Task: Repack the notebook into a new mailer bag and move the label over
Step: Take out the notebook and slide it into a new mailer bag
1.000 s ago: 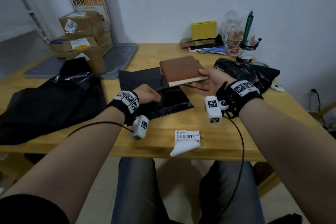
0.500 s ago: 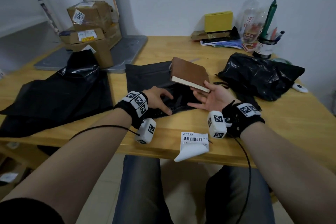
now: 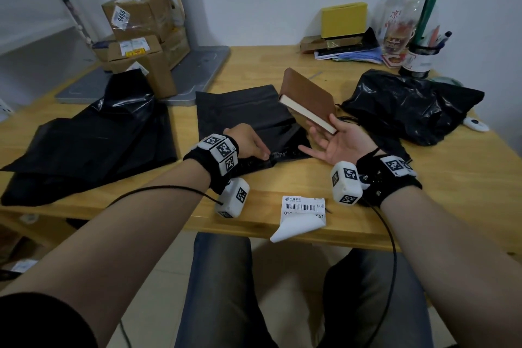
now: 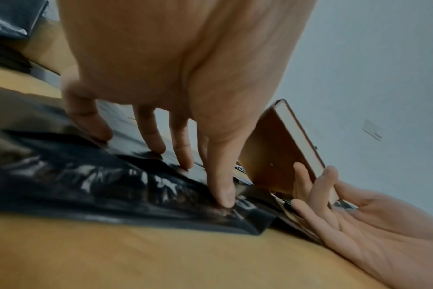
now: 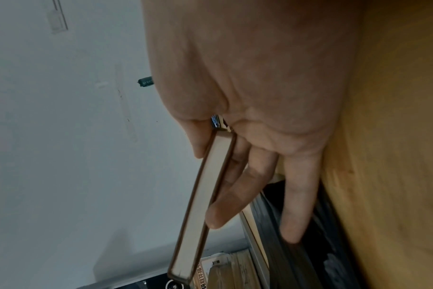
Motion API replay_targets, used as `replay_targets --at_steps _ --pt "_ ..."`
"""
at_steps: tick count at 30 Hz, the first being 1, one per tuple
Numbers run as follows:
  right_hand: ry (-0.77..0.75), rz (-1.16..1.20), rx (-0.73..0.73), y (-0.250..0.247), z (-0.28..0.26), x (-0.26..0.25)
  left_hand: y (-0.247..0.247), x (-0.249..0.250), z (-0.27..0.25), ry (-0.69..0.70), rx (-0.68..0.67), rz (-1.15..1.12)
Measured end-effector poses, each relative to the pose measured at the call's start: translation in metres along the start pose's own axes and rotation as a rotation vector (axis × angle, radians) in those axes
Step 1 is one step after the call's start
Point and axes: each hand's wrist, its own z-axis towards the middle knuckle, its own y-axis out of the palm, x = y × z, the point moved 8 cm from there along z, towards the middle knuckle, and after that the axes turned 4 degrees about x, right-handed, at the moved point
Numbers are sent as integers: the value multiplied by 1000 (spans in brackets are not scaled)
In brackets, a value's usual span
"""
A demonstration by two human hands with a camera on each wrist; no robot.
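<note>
A brown notebook [image 3: 306, 99] is held tilted above the table by my right hand [image 3: 336, 141], thumb on one cover and fingers under the other, palm up. In the right wrist view its pale page edge [image 5: 198, 205] runs between thumb and fingers. A flat black mailer bag [image 3: 243, 113] lies in the middle of the table. My left hand [image 3: 248, 144] presses its near open edge with the fingertips [image 4: 223, 197]. The notebook [image 4: 272, 154] hangs just right of that edge. A white barcode label [image 3: 303, 215] lies at the table's front edge, half hanging over.
A crumpled black bag [image 3: 409, 104] lies to the right, a larger black bag [image 3: 93, 138] to the left. Cardboard boxes [image 3: 141, 34] stand at the back left. A yellow box [image 3: 343, 20], papers and a pen cup [image 3: 421, 56] line the back wall.
My right hand has tipped the notebook from flat to steeply tilted and brought it nearer the bag's near edge. My left hand has slid onto that edge.
</note>
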Motion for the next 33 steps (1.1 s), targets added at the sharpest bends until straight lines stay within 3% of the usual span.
replay_targets --at_steps 4,10,15,22,27,33 --pt "-29 75 6 -1 -1 -2 -5 2 -2 -29 -71 -105" --pt "-71 91 49 -4 1 -6 -31 -8 -1 -231 -21 -345" --pt "-120 95 70 -5 4 -10 -39 -15 2 -304 -26 -511" --pt "-130 -59 269 -13 5 -23 -36 -31 -2 -437 -102 -800" --pt "1 -262 323 -11 -10 -30 -40 -29 -3 -424 -63 -899" --pt "94 -555 369 0 -32 -36 -46 -2 -3 -263 -5 -892"
